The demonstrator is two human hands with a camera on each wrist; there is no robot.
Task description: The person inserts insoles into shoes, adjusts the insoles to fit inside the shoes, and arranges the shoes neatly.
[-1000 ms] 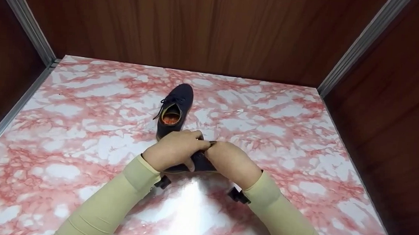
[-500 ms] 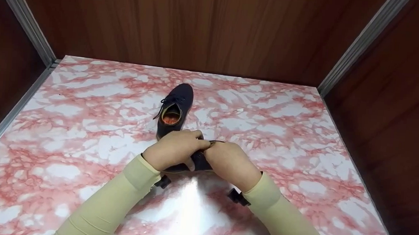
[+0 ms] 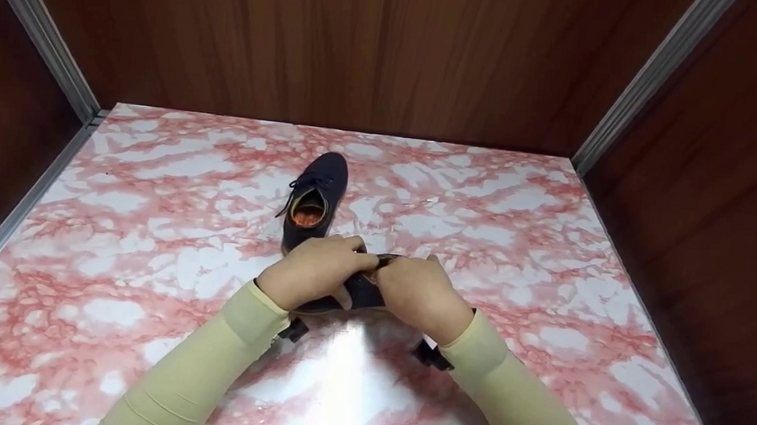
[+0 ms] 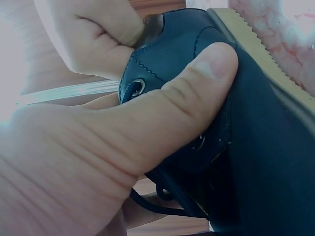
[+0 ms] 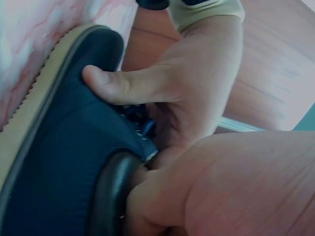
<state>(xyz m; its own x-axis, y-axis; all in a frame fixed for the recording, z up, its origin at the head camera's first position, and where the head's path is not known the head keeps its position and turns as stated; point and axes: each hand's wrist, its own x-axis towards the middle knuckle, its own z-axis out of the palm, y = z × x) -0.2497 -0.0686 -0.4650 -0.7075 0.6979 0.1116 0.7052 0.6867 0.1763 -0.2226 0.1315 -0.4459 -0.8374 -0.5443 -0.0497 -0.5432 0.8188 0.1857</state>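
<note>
A dark navy lace-up shoe (image 3: 366, 295) lies sideways on the surface, partly covered by both hands. My left hand (image 3: 314, 269) grips it over the lace area, and in the left wrist view its thumb (image 4: 197, 88) presses the shoe's side by the eyelets. My right hand (image 3: 420, 295) is at the shoe's opening. In the right wrist view its fingers reach in past the dark collar (image 5: 114, 189); their tips, and anything they may hold, are hidden inside. A matching shoe (image 3: 329, 169) stands just beyond, its toe pointing away, with an orange insole (image 3: 307, 216) showing.
The tabletop (image 3: 536, 265) has a red and white marbled pattern. Brown wood-grain panels (image 3: 378, 50) enclose its back and sides, with metal corner rails (image 3: 652, 85). Small black wrist cameras (image 3: 431, 355) hang under both sleeves.
My right hand has shifted slightly at the opening, and its knuckles stand up more. A bit more of the shoe's inside shows. The left hand and the far shoe have stayed put.
</note>
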